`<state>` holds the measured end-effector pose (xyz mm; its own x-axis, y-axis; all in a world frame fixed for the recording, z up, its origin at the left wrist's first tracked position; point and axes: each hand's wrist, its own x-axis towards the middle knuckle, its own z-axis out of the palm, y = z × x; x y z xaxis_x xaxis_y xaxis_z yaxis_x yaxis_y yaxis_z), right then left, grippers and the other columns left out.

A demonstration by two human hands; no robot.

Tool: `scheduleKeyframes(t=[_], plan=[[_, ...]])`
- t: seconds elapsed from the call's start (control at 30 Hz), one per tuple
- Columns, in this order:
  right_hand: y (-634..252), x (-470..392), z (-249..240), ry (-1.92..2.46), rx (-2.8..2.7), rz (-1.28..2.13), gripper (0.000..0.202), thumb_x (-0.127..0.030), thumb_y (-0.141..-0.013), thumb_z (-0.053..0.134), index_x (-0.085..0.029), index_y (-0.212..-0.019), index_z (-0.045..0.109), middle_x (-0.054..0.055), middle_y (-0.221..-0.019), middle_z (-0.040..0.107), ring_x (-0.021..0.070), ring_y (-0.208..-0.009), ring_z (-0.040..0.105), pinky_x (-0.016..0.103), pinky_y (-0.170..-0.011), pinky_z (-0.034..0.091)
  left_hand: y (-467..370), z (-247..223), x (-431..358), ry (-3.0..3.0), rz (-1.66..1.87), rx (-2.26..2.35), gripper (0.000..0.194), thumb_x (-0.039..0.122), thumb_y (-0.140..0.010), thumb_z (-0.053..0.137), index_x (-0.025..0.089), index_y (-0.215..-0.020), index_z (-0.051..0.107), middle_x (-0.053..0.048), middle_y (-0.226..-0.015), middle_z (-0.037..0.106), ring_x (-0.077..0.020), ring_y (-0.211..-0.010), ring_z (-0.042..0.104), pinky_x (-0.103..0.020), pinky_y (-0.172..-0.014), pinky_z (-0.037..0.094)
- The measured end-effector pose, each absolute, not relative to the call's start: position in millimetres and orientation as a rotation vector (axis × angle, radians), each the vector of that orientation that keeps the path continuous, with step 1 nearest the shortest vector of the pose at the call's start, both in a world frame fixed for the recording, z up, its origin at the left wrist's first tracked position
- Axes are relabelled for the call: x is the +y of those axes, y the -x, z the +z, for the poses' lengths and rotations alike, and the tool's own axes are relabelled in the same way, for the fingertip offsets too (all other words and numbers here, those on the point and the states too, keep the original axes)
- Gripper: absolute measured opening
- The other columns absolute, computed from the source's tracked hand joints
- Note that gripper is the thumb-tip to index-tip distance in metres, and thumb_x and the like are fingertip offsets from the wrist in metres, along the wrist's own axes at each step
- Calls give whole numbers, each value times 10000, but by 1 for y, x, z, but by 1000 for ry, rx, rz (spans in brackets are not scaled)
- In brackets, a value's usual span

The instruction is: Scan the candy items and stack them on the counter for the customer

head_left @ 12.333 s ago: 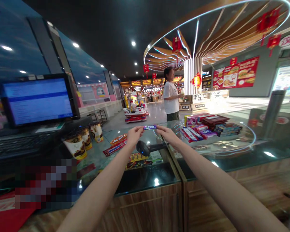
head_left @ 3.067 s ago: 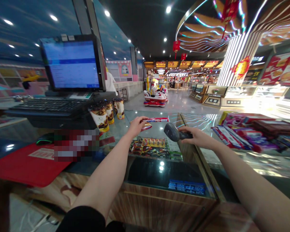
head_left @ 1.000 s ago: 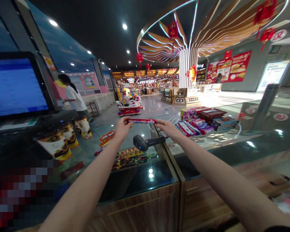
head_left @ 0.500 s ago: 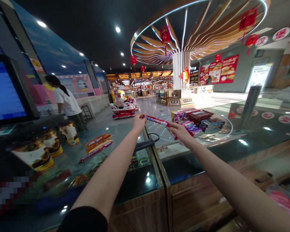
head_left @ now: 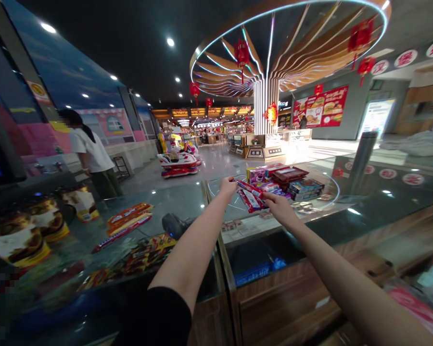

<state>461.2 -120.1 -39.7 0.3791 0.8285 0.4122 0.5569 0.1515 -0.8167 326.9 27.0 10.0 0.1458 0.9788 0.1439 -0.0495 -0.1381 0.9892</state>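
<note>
A long red candy roll [head_left: 248,188] stretches between my two hands, tilted down to the right. My left hand [head_left: 227,185] pinches its far upper end. My right hand [head_left: 278,206] grips its near lower end. The roll hangs just above the left edge of a pile of candy packs [head_left: 285,185] lying on the glass counter [head_left: 346,216]. A black barcode scanner [head_left: 173,225] lies on the counter left of my left forearm, partly hidden by it.
Orange and red candy rolls [head_left: 128,216] lie on the left glass top. Several paper cups [head_left: 39,226] stand at far left. A person in a white shirt [head_left: 90,154] stands beyond the counter. A dark cylinder [head_left: 359,161] rises at right.
Both hands have carried the red roll to the right, from above the scanner to over the candy pile. My view has turned right, and the monitor has left the picture.
</note>
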Motion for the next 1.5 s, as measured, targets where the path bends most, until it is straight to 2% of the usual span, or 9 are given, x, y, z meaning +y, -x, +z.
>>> scheduleKeyframes(t=[0.17,0.27,0.4,0.63,0.83,1.13,1.3,1.4,1.5], plan=[[-464,-119,-49,1610,-1430,192,389,-164,-841,475,-195,-1126,738,68,-1042,754,229,-980,669,327,-869,494,-342,4,29,-1297,1139,934,381,-77,-637,566,115,-939,696,26,-651,620,-88,-597,569,-205,-648,481],[-462,-116,-56,1643,-1510,96,379,-154,-858,465,-178,-1132,725,92,-1041,735,225,-998,656,313,-885,481,-349,1,26,-1292,1115,901,276,-79,-650,555,118,-800,677,44,-564,563,-74,-519,516,-190,-584,450],[-457,-113,-63,1690,-1550,-25,382,-152,-872,464,-158,-1179,691,128,-1064,698,233,-1030,626,335,-932,463,-356,-2,22,-1260,1100,861,253,-87,-674,546,118,-773,657,45,-553,547,-68,-506,523,-183,-583,448],[-453,-117,-67,1646,-1576,-143,414,-148,-867,471,-147,-1246,639,146,-1109,662,251,-1064,598,378,-982,451,-362,-7,17,-1198,1056,804,349,-86,-675,562,113,-944,662,51,-568,559,-68,-469,523,-206,-595,468],[-451,-124,-69,1638,-1594,-190,448,-148,-881,446,-83,-1297,598,174,-1128,647,265,-1068,587,398,-981,458,-368,-9,10,-1227,963,636,306,-90,-615,539,130,-806,632,25,-582,605,-92,-473,558,-225,-586,490],[-452,-125,-67,1610,-1559,-217,453,-123,-874,428,-63,-1281,615,184,-1154,645,256,-1096,580,386,-1011,452,-364,-8,3,-1200,1027,714,359,-99,-592,508,125,-839,642,35,-569,600,-76,-496,561,-182,-584,483],[-453,-124,-65,1618,-1575,-208,460,-122,-867,425,-90,-1282,622,165,-1135,658,251,-1084,586,386,-1007,453,-350,0,0,-1272,1042,852,424,-78,-641,575,125,-999,679,-26,-716,684,-137,-682,652,-233,-677,511],[-455,-123,-65,1653,-1571,-220,457,-128,-872,428,-108,-1284,625,155,-1148,657,244,-1088,587,369,-997,454,-339,5,3,-1340,1081,909,480,-79,-621,611,123,-1051,683,-98,-952,723,-191,-903,674,-260,-766,512],[-456,-122,-66,1679,-1562,-248,455,-119,-865,441,-130,-1277,634,149,-1160,657,242,-1107,580,366,-995,450,-324,10,7,-1399,1108,983,516,-80,-616,601,133,-1079,677,-138,-1160,681,-213,-1046,642,-272,-827,502]])
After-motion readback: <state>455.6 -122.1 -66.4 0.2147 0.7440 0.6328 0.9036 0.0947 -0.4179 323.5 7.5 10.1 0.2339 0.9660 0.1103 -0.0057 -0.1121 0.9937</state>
